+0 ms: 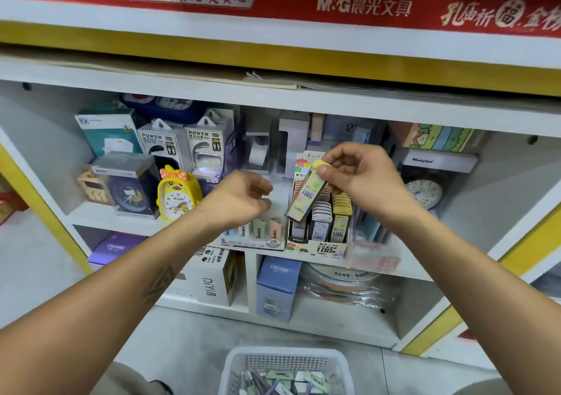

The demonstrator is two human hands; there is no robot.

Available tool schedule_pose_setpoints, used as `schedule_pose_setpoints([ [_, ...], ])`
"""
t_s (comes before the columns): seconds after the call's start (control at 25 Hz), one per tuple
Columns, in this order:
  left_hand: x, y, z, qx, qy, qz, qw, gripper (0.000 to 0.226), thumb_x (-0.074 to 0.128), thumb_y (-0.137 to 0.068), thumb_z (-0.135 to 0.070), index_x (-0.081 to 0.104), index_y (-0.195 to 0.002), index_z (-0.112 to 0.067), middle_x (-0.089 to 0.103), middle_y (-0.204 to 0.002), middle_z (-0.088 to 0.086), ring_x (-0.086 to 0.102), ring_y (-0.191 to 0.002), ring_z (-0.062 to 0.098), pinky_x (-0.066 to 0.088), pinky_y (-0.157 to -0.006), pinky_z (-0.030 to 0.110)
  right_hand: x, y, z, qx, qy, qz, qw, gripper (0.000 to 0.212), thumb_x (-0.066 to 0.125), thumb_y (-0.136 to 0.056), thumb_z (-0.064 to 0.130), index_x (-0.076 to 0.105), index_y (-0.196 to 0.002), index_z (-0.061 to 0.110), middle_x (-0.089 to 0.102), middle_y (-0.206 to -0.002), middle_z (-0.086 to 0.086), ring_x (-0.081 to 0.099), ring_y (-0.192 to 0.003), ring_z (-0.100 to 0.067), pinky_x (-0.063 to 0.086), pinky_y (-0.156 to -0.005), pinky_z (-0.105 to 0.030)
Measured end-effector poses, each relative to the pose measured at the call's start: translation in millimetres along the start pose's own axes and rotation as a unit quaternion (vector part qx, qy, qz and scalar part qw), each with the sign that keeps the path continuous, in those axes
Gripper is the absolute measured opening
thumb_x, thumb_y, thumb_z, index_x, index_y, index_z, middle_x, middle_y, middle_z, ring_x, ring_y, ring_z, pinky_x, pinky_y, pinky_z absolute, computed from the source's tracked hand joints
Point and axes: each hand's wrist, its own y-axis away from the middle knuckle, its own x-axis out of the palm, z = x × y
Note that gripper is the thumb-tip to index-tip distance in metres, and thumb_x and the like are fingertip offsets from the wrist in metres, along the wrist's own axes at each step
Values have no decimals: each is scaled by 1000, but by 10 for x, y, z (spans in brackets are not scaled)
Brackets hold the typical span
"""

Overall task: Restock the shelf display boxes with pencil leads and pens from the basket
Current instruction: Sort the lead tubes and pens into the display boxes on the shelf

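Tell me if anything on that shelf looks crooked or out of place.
Only the lead case in the right hand: it hangs tilted above the display box, not yet slotted. The cases already in the box stand upright in rows.

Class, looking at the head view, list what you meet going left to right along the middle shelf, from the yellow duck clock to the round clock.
Yellow duck clock → left hand → pencil lead case → right hand → round clock.
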Motion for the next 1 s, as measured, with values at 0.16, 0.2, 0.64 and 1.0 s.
schedule_pose_setpoints([
  [0.16,172,38,66,138,-161,29,977,49,60,-90,-17,54,-138,-25,52,-143,-8,51,-126,13,41,-99,16,-276,63,-96,-22,89,-6,996,7,75,-88,10,70,-86,15,69,-79,-10,61,-66,-18,56,-63,-34],
  [0.2,260,46,54,185,-183,43,964,55,59,-89,-16,49,-142,-26,45,-149,-8,45,-133,11,33,-105,14,-327,78,-145,-31,127,-13,991,7,75,-88,13,70,-86,17,69,-78,-7,62,-68,-18,55,-67,-36],
  [0.64,712,40,-62,299,-317,59,898,65,48,-82,-5,40,-147,-14,34,-156,1,33,-141,20,32,-115,32,-329,296,-505,-158,460,89,869,13,57,-98,20,67,-97,12,66,-96,-5,62,-89,-30,51,-75,-43],
  [1.0,682,270,-44,262,-301,7,917,24,52,-74,-7,54,-95,-20,59,-105,4,56,-100,26,50,-77,35,-77,690,-365,-137,443,79,882,19,53,-90,20,71,-96,21,73,-96,-2,65,-90,-28,55,-73,-41],
])
